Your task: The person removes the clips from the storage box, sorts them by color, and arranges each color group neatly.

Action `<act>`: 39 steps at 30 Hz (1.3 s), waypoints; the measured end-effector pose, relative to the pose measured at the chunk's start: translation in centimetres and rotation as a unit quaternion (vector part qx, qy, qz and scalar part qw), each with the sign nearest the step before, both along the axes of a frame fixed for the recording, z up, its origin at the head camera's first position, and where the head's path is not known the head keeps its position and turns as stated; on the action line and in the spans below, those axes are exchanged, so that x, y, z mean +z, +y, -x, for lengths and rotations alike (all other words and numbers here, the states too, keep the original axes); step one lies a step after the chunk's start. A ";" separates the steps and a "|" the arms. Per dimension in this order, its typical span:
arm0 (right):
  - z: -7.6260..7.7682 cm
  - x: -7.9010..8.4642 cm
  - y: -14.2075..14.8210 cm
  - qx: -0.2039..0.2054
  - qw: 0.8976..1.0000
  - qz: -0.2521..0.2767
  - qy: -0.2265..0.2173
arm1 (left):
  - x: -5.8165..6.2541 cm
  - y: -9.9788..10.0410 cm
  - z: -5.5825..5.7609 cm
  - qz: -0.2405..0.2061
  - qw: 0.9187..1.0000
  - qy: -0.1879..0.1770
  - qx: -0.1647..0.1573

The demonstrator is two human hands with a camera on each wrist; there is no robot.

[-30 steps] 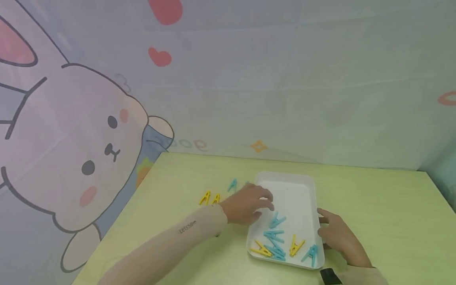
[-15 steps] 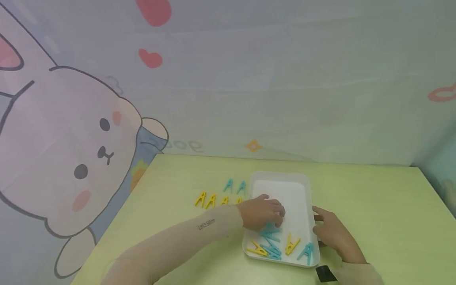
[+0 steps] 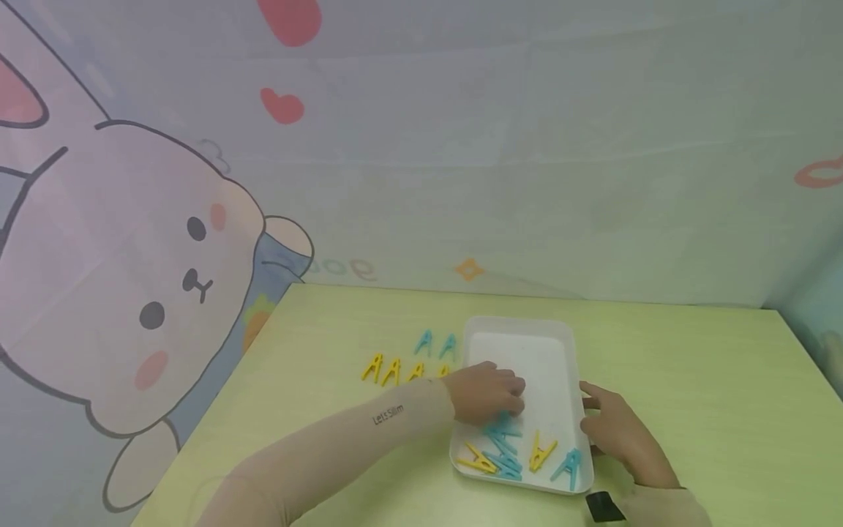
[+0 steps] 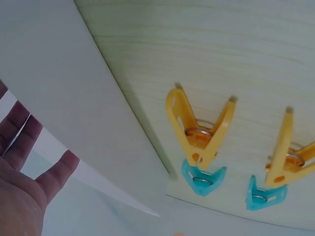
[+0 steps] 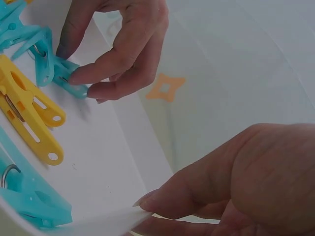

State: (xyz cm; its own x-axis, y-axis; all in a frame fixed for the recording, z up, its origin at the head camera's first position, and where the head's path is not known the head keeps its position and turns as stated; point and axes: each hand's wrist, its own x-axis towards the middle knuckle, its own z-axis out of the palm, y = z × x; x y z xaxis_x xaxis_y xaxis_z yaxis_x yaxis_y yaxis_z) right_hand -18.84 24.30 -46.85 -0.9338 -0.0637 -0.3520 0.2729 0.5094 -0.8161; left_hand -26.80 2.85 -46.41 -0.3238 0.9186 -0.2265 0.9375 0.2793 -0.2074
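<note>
A white tray (image 3: 536, 359) holds several blue and yellow clothespins at its near end. My left hand (image 3: 487, 393) reaches into it from the left. In the right wrist view, its thumb and fingers pinch a blue clothespin (image 5: 69, 83) lying beside other blue ones (image 5: 43, 56). The left wrist view shows part of that hand (image 4: 24, 182) behind the tray wall, with the clothespin hidden there. My right hand (image 3: 619, 432) grips the tray's right rim between thumb and fingers. Near it inside the tray lie a yellow clothespin (image 5: 32, 110) and a blue clothespin (image 5: 29, 187).
Left of the tray, several yellow clothespins (image 3: 392, 372) stand in a row on the light green table (image 3: 691, 366). Two blue clothespins (image 3: 424, 342) stand behind them. A printed cloth (image 3: 560, 183) hangs along the table's back edge.
My left hand has moved from the tray's left rim into the tray and come down on a blue clothespin. The row of yellow clothespins has come into fuller view. My right hand stays at the rim.
</note>
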 end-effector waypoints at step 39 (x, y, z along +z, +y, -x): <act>0.2 -0.4 0.1 0.009 1.000 0.001 0.012 | 3.2 -6.3 3.5 -0.448 0.857 -0.059 0.249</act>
